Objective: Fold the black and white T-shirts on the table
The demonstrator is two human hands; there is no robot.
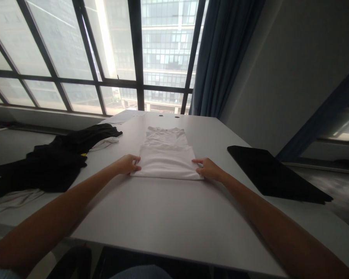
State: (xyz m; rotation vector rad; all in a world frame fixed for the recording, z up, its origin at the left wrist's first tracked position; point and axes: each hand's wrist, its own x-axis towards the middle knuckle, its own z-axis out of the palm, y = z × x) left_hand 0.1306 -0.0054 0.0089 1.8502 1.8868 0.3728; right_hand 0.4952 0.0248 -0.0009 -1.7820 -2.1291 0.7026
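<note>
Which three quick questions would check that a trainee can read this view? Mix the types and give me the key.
1. Multiple choice: what do the left hand and right hand hold between them?
a) the dark cloth heap
b) the white cloth
c) the blue curtain
2. True or false: the flat black item lies to the right of the right hand.
3. Short answer: which part of the white cloth looks more wrinkled, the near or the far?

Key: 1 b; 2 true; 3 far.

Office-like room: big plain white desk (168, 217), two round desktop holes (177, 117), gridded windows (113, 42) facing multistorey block (168, 46).
</note>
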